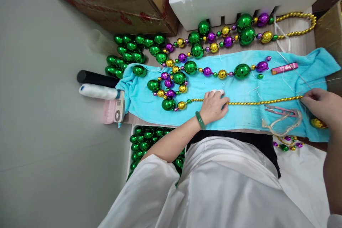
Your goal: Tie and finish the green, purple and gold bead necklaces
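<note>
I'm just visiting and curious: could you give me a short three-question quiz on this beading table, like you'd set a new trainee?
1. True or false: the left hand rests on the strand of small gold beads lying across the blue towel.
2. Which lies on the towel near its right end? A) a pink lighter B) a hammer C) a cup
3. What colour is the bangle on the left wrist?

Key
1. True; the right hand pinches the same strand at its other end.
2. A
3. Green
</note>
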The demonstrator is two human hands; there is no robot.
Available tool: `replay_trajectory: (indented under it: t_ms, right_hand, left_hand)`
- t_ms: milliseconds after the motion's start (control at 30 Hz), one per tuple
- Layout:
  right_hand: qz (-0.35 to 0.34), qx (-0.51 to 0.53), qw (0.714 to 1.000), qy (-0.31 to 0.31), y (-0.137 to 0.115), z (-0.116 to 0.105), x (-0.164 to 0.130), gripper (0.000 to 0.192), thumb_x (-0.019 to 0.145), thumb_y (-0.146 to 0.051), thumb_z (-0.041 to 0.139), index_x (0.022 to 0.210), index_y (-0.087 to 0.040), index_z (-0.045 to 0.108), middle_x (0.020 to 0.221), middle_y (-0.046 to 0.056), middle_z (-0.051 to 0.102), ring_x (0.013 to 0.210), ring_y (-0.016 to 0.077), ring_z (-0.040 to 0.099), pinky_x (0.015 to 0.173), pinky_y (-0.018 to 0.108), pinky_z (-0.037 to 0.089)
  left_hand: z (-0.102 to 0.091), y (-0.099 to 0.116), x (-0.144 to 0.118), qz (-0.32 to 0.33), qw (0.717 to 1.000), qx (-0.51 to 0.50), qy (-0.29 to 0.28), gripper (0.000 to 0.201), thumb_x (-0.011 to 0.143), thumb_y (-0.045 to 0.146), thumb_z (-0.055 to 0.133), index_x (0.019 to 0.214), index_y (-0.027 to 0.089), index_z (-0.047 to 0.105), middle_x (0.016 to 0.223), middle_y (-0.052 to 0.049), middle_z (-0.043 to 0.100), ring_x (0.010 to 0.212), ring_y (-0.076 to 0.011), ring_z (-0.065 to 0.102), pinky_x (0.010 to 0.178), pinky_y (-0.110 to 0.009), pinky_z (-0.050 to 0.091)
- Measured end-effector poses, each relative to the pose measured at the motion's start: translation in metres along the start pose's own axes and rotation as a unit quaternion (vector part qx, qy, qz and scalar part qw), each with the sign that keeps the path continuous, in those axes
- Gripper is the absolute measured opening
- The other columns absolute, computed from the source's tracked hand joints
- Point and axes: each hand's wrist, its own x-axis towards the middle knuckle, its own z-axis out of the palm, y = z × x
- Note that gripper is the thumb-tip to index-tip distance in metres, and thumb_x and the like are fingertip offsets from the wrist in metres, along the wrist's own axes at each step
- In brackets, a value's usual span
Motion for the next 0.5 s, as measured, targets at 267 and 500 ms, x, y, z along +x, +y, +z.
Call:
replay_trajectory:
  t_ms: [267, 500]
  right_hand:
    - [-0.013, 0.011, 1.0, 0.007, 0.001, 0.002, 0.001, 0.023, 0.069, -0.043, 0.049, 0.079, -0.024, 0.059, 0.069, 0.004, 0.059, 0.065, 0.0222, 0.053, 0.059, 0.031, 0.038]
    - [-0.024, 0.015, 1.0, 0.005, -0.001, -0.001, -0.003, 0.022, 0.072, -0.042, 0.049, 0.08, -0.024, 0.058, 0.071, 0.005, 0.06, 0.066, 0.0212, 0.053, 0.06, 0.03, 0.038]
  left_hand:
    - [-0.001, 0.007, 0.003, -0.014, 1.0, -0.001, -0.004, 0.02, 0.084, 0.03, 0.049, 0.097, 0.023, 0.064, 0.115, -0.008, 0.057, 0.104, -0.0277, 0.047, 0.086, -0.043, 0.033]
    - [0.002, 0.015, 0.007, 0.0, 1.0, -0.018, 0.0, 0.027, 0.085, 0.037, 0.051, 0.106, 0.024, 0.062, 0.118, -0.009, 0.056, 0.108, -0.0277, 0.047, 0.089, -0.043, 0.034]
